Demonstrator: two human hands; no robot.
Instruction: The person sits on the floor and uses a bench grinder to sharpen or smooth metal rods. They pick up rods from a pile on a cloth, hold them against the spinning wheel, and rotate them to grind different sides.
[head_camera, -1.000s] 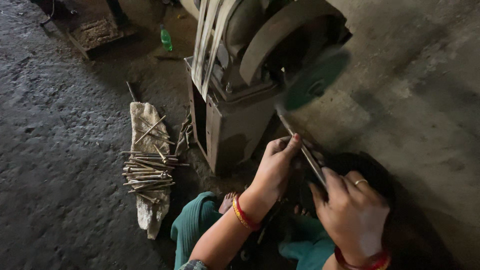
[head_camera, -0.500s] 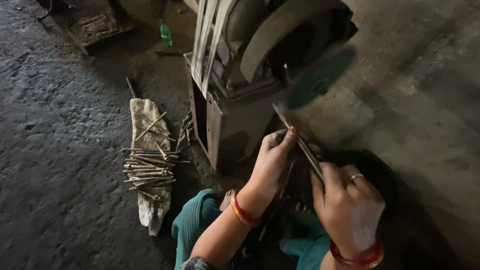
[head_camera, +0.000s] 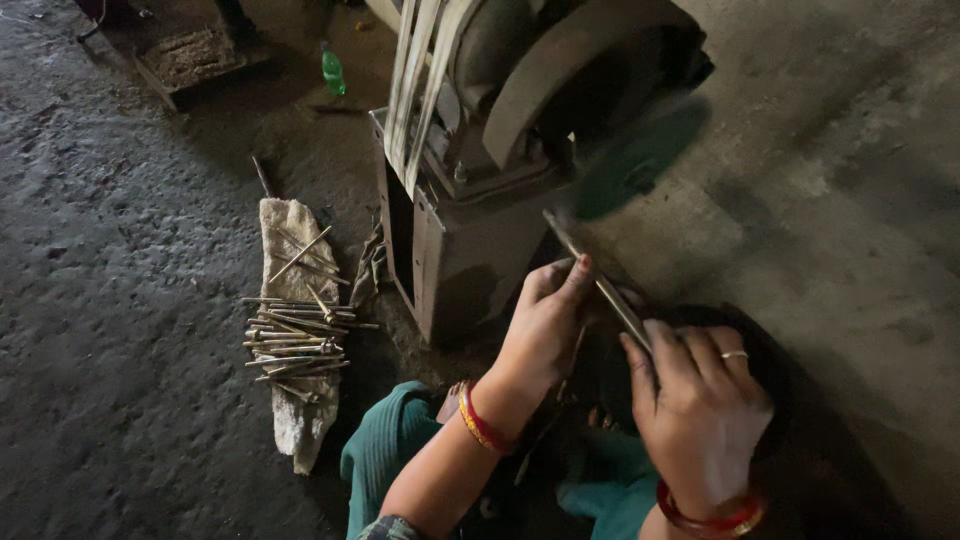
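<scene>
We see both hands closed on one thin metal rod (head_camera: 598, 283), which slants up and away toward the spinning green grinding wheel (head_camera: 640, 160). The left hand (head_camera: 545, 325) pinches the rod near its middle with the fingertips, and the right hand (head_camera: 700, 410) wraps the lower end, a ring on one finger. The rod's far tip lies just below the wheel's lower edge; whether it touches the wheel we cannot tell, since the wheel is blurred. The wheel sits at the right side of a grey grinding machine (head_camera: 470, 230) (a boxy metal stand with pale belts running down its top), which stands on the rough concrete floor (head_camera: 110, 200).

To the left of the machine's base, on the floor, a worn cloth (head_camera: 296, 420) carries a pile of similar thin rods (head_camera: 295, 335), laid mostly crosswise over its middle, with a few scattered toward its far end. Beyond the machine's far left corner, a green bottle (head_camera: 333, 70) stands on the floor. Red and gold bangles (head_camera: 478, 418) ring the left wrist, and a red one the right.
</scene>
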